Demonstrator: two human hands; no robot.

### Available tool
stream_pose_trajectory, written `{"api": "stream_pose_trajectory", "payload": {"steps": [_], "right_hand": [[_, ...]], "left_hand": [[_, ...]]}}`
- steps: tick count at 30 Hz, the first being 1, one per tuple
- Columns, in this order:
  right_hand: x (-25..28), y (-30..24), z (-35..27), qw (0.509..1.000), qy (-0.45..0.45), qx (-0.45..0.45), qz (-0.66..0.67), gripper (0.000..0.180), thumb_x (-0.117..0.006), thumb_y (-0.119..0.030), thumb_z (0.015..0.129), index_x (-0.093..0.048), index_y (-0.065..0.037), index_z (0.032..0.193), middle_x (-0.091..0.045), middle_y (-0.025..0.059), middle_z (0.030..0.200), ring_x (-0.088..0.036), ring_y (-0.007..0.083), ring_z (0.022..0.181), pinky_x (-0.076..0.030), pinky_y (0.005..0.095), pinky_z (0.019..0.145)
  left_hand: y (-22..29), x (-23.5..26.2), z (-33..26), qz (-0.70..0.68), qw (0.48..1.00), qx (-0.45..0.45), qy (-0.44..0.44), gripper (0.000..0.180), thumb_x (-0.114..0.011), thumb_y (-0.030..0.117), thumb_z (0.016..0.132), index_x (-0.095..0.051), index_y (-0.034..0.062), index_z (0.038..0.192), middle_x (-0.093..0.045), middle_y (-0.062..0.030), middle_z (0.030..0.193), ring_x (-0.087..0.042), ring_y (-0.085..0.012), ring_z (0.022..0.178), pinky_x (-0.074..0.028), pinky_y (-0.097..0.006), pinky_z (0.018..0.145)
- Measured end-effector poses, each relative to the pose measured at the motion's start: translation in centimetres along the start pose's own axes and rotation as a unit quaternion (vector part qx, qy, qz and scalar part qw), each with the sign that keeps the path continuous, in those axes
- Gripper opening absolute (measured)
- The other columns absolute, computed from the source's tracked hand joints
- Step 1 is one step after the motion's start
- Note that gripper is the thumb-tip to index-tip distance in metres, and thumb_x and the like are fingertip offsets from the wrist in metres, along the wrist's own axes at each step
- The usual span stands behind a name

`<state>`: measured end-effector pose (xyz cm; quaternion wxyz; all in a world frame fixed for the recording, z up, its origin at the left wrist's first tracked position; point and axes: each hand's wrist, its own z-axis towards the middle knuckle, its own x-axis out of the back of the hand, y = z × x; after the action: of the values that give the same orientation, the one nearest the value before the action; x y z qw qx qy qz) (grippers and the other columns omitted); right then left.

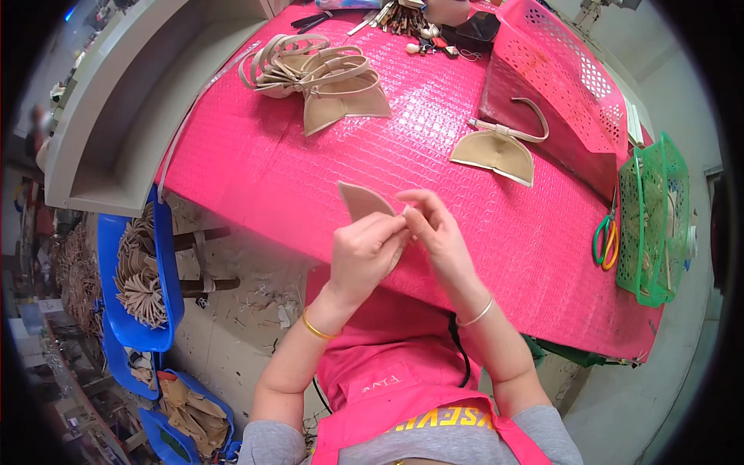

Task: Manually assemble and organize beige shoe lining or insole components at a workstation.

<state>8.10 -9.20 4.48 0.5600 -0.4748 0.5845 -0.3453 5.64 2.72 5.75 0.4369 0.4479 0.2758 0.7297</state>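
My left hand [363,254] is closed around a beige sandal heel piece [363,201], whose curved, pointed end sticks up past my knuckles. Right against its fingertips, my right hand [442,239] pinches with thumb and forefinger; what lies between them is too small and covered to make out. Both hands are over the near edge of the pink-covered table [256,194]. Beyond them to the right lies another beige heel piece with an ankle strap [496,153]. A heap of similar strapped pieces [341,97] rests at the far left of the tabletop.
At the right stand a pink perforated basket [562,77] and a green basket [651,225], with scissors [606,239] beside the green one. Small tools and parts [403,22] crowd the far edge. Blue bins [167,271] with beige pieces stand below left, near a grey shelf [124,101].
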Motion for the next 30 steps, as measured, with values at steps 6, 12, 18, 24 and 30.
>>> {"api": "stream_pose_trajectory", "payload": {"steps": [6, 12, 18, 24, 30], "right_hand": [[0.2, -2.0, 4.4, 0.986, -0.158, -0.049, -0.023, 0.015, -0.062, -0.015, 0.075, -0.056, -0.003, 0.07, -0.054, -0.0009, 0.066, -0.046, 0.004, 0.061, -0.036, 0.0193, 0.056], [0.7, -2.6, 6.8, 0.972, -0.231, 0.01, -0.028, 0.022, -0.054, -0.013, 0.081, -0.057, -0.001, 0.099, -0.058, 0.0015, 0.077, -0.051, 0.0054, 0.066, -0.041, 0.0199, 0.059], [8.1, -6.5, 12.4, 0.583, 0.058, 0.317, -0.746, 0.032, -0.063, -0.011, 0.067, -0.055, -0.007, 0.098, -0.055, 0.0128, 0.087, -0.053, 0.0246, 0.083, -0.039, 0.0372, 0.074], [10.4, -8.7, 9.1, 0.761, -0.067, 0.161, -0.624, 0.017, -0.061, -0.005, 0.067, -0.05, -0.003, 0.08, -0.044, 0.0072, 0.069, -0.048, 0.0193, 0.067, -0.038, 0.0304, 0.066], [6.5, -7.7, 1.0, 0.898, -0.189, 0.02, -0.396, 0.015, -0.054, -0.007, 0.079, -0.054, -0.002, 0.094, -0.049, 0.0011, 0.071, -0.047, 0.0042, 0.059, -0.038, 0.0175, 0.048]], "left_hand": [[-0.6, 0.7, 0.2, -0.036, 0.998, -0.013, -0.051, 0.012, -0.064, 0.005, 0.068, -0.06, 0.0023, 0.079, -0.058, -0.0108, 0.069, -0.057, -0.0234, 0.061, -0.045, -0.029, 0.055], [-5.3, 2.3, 5.0, 0.254, 0.959, -0.078, -0.096, 0.02, -0.06, 0.006, 0.071, -0.06, 0.0008, 0.09, -0.059, -0.0084, 0.087, -0.055, -0.0187, 0.084, -0.044, -0.029, 0.07], [-10.5, 2.3, 10.7, 0.172, 0.96, 0.106, 0.196, 0.031, -0.061, 0.008, 0.068, -0.049, 0.002, 0.095, -0.049, -0.0118, 0.088, -0.046, -0.0271, 0.088, -0.036, -0.039, 0.079], [-4.3, -0.7, 7.0, 0.14, 0.957, -0.054, 0.247, 0.039, -0.059, 0.006, 0.071, -0.043, 0.0036, 0.106, -0.039, -0.0157, 0.11, -0.035, -0.0285, 0.107, -0.035, -0.038, 0.087], [-1.0, -1.5, 5.0, -0.312, 0.881, 0.27, -0.229, 0.023, -0.058, 0.007, 0.072, -0.059, -0.0041, 0.093, -0.061, -0.0101, 0.085, -0.056, -0.0121, 0.078, -0.045, -0.023, 0.064]]}}
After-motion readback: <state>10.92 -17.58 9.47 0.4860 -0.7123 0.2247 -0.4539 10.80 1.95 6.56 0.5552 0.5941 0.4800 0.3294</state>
